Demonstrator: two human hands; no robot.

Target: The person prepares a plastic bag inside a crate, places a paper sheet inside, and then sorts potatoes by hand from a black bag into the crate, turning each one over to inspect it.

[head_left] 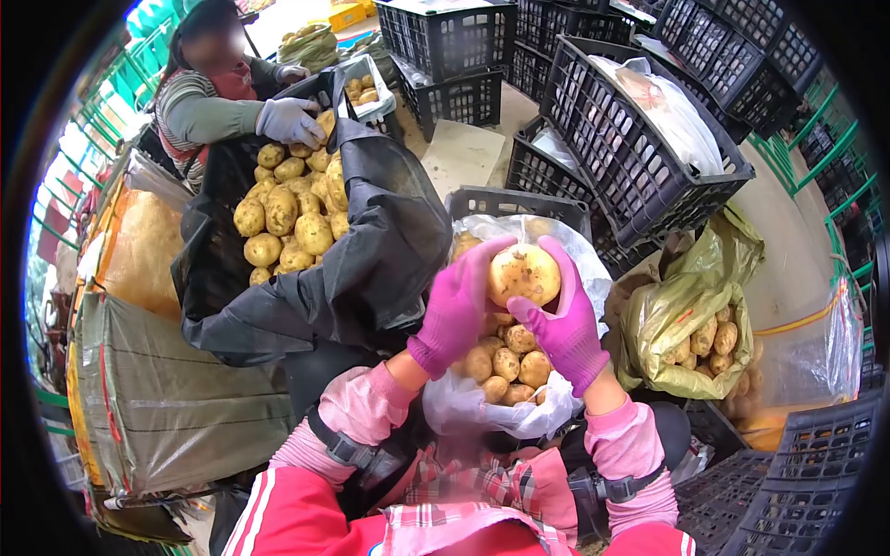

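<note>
A large round potato [525, 275] is held up between my two pink-gloved hands, over a black crate lined with a white plastic bag [482, 419]. My left hand [454, 306] presses its left side, and my right hand [567, 324] wraps its right side and lower edge. Smaller potatoes [507, 364] lie in the lined crate below. To the upper left, a big heap of potatoes [292, 208] fills a container draped with dark cloth [385, 218].
A co-worker [209, 102] in grey gloves reaches onto the heap at upper left. Black crates [640, 139] are stacked behind and to the right. A green bag of potatoes [691, 324] stands at right, and a wrapped bale [185, 398] at left.
</note>
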